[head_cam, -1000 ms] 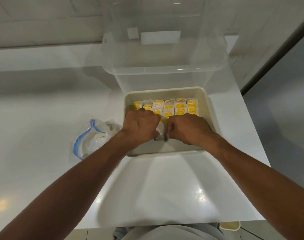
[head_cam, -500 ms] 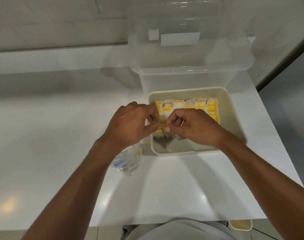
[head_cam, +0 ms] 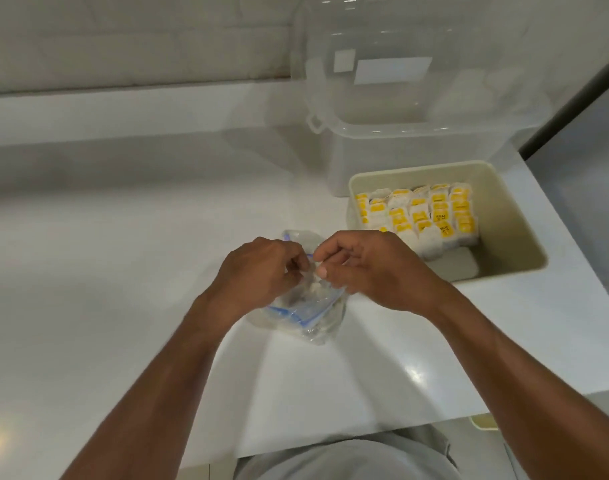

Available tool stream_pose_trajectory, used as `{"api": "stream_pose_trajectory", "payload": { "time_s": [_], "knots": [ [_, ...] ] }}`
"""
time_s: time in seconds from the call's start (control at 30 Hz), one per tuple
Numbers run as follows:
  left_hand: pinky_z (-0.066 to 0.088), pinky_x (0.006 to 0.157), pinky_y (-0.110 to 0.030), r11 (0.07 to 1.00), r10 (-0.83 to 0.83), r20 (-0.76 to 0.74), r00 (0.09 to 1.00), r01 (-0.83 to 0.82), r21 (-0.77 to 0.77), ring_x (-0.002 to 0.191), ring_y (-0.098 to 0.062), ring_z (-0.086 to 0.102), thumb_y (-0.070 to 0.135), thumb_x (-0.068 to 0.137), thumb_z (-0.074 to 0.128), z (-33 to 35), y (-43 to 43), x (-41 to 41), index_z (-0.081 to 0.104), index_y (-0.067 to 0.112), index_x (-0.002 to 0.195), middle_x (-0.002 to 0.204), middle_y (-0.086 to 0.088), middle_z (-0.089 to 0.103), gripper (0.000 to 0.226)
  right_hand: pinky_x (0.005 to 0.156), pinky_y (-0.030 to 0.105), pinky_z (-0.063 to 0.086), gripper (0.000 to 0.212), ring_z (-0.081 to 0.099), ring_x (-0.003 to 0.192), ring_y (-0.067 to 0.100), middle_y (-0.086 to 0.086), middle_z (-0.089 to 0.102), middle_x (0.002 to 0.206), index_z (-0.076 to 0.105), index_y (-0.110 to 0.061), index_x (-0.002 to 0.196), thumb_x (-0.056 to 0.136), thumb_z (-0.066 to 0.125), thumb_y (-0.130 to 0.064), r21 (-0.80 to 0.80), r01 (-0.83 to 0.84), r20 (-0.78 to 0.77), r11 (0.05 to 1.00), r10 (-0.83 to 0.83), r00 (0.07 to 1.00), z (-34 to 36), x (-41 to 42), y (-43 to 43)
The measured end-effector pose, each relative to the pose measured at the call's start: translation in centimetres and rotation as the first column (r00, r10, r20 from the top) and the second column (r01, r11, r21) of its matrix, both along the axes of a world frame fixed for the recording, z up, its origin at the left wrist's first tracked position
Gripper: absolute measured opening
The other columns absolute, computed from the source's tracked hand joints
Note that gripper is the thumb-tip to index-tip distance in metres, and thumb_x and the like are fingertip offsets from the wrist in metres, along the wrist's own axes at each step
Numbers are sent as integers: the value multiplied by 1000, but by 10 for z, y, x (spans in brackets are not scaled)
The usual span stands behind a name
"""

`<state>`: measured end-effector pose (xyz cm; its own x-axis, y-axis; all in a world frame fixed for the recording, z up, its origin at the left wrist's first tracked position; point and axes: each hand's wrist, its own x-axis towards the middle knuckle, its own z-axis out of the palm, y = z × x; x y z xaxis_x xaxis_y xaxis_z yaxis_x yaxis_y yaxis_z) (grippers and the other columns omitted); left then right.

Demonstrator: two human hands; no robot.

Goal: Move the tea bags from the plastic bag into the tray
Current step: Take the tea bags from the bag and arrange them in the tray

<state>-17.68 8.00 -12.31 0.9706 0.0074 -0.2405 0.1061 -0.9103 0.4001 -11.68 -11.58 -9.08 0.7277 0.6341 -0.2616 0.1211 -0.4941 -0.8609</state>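
- The plastic bag (head_cam: 306, 306) lies on the white counter (head_cam: 123, 237), left of the tray (head_cam: 514, 223) and nearer the person, close to it but not touching.
- The left hand (head_cam: 261, 271) and the right hand (head_cam: 372, 268) meet over the bag's mouth. Each has curled fingers pinching the thin film near the blue zip strip (head_cam: 296, 315), as if to part it.
- I judge the bag to be feather-light, limp and a bit slick. It crumples instead of holding a shape, so the firmer zip edge is the sensible place to grip, one side in each hand.
- Pale lumps show through the film. I take them for more tea bags, but the blur keeps me from being sure or counting them.
- The tea bags (head_cam: 421, 216) already in the tray stand on edge in tight rows against its far wall. They are small white paper sachets with yellow labels.
- They look light, soft and easy to crush or tear. I would lift a few at a time by their flat sides, with a gentle pinch.
- The near part of the tray floor is bare, so there is room for more.
- A clear storage box (head_cam: 400, 109) stands just behind the tray.
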Motion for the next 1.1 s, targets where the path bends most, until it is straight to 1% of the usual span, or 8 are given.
{"api": "stream_pose_trajectory", "payload": {
  "time_s": [0.13, 0.3, 0.47, 0.57, 0.73, 0.9, 0.97, 1.1],
  "knots": [
    [39, 70, -26, 990, -137, -120, 983, 139, 6, 90, -14, 59, 41, 94, 59, -11, -3, -6, 60, 43, 123, 101, 18, 64, 29, 71, 24, 55, 19, 67, 74, 4, -14, 72, 86, 72, -31, 98, 85, 71, -16, -58, 44, 104, 997, -38, 994, -12, -15, 12],
    [39, 65, -27, 981, -173, -48, 984, 176, 84, 91, -17, 62, 42, 96, 51, -31, -9, -6, 63, 31, 110, 103, 10, 66, 22, 68, 11, 46, 26, 63, 71, -4, -16, 72, 92, 69, -31, 101, 87, 64, -9, -110, 46, 160, 993, -28, 987, -18, -25, 18],
    [31, 57, -26, 983, -153, -24, 988, 155, 94, 74, -19, 54, 34, 94, 51, -30, -4, -2, 54, 28, 90, 82, 8, 58, 7, 68, 4, 41, 29, 60, 73, -10, -19, 69, 93, 69, -27, 104, 86, 63, -6, -113, 39, 155, 993, -21, 988, -11, -26, 24],
    [38, 57, -27, 992, -127, -55, 990, 128, 10, 72, -17, 52, 29, 87, 58, -23, 4, -2, 47, 37, 83, 74, 12, 56, 14, 68, 3, 41, 27, 61, 76, -12, -25, 65, 88, 69, -25, 103, 86, 63, -5, -105, 63, 160, 992, -46, 986, -9, -26, 20],
    [56, 72, -33, 982, 19, -83, 996, -34, -184, 72, -10, 66, 28, 87, 68, -3, 23, 0, 62, 33, 94, 81, 15, 72, 11, 69, 6, 44, 22, 61, 83, -9, -22, 68, 87, 70, -32, 102, 85, 67, -18, -191, 140, 203, 972, -101, 974, -14, -25, 20],
    [51, 66, -30, 830, 145, -165, 976, -210, -516, 57, -8, 64, 26, 88, 73, 19, 25, 1, 61, 29, 96, 75, 7, 73, 14, 75, 17, 50, 29, 65, 83, 0, -16, 69, 92, 69, -34, 102, 76, 80, -40, -217, 100, 163, 971, -64, 985, -11, -24, 32],
    [48, 67, -30, 764, 154, -210, 966, -251, -594, 56, -9, 58, 24, 87, 75, 19, 22, 1, 60, 25, 97, 71, 4, 71, 18, 75, 22, 51, 31, 65, 81, 3, -14, 69, 92, 68, -32, 103, 77, 79, -45, -253, 78, 241, 964, -15, 970, -13, -27, 37],
    [48, 71, -30, 669, 200, -252, 947, -320, -671, 58, -11, 56, 18, 89, 70, 20, 18, 1, 60, 19, 100, 81, -3, 76, 16, 74, 33, 53, 13, 67, 82, 13, -9, 74, 88, 71, -32, 100, 89, 65, -36, -334, 154, 410, 930, -4, 912, -11, -23, 34]
  ]
}}
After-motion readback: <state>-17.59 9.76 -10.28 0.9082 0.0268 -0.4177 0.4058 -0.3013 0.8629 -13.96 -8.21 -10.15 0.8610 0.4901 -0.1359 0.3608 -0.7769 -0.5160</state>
